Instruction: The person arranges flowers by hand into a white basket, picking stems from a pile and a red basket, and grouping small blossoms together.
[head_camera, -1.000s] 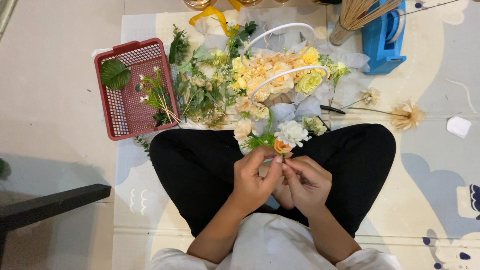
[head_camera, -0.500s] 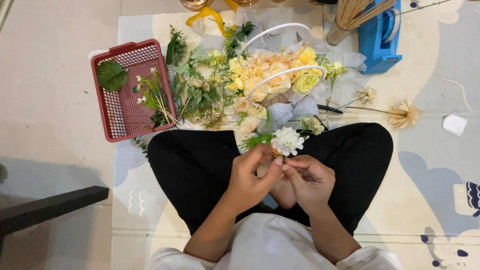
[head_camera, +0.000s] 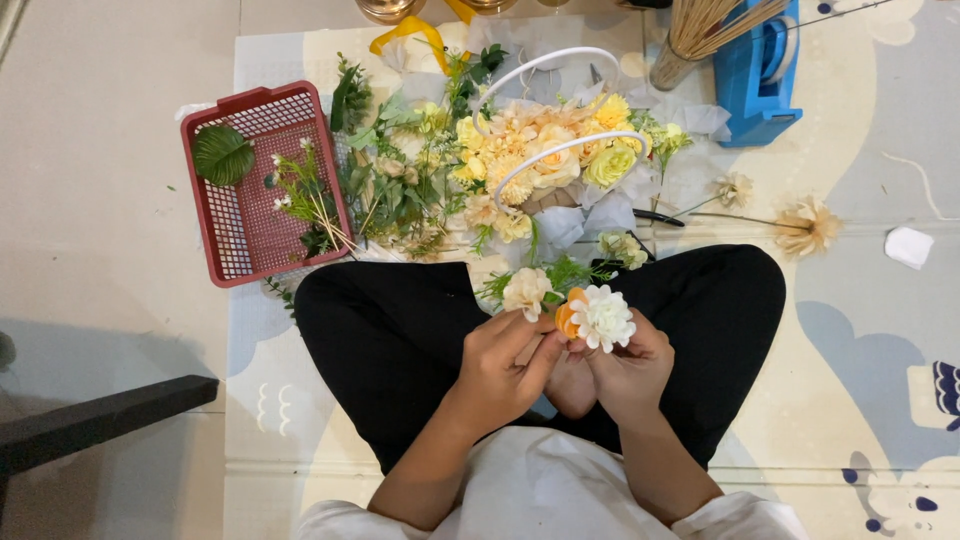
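I sit cross-legged in black trousers on a patterned mat. My left hand (head_camera: 505, 365) and my right hand (head_camera: 630, 368) meet over my lap, both gripping a small flower bunch: a white flower (head_camera: 602, 317), an orange flower (head_camera: 567, 318) and a cream flower (head_camera: 526, 291) with green leaves. The stems are hidden between my fingers. Just beyond my knees stands a white-handled flower basket (head_camera: 545, 155) filled with yellow and cream blooms.
A red mesh basket (head_camera: 258, 180) with a green leaf and sprigs lies at the left, loose greenery (head_camera: 395, 195) beside it. A blue tape dispenser (head_camera: 765, 70) and a bundle of sticks (head_camera: 700, 30) stand at the back right. Dried flowers (head_camera: 805, 225) lie to the right.
The small bunch has turned in my hands: the white flower has swung from the front to the right side, and the orange one now shows beside it.
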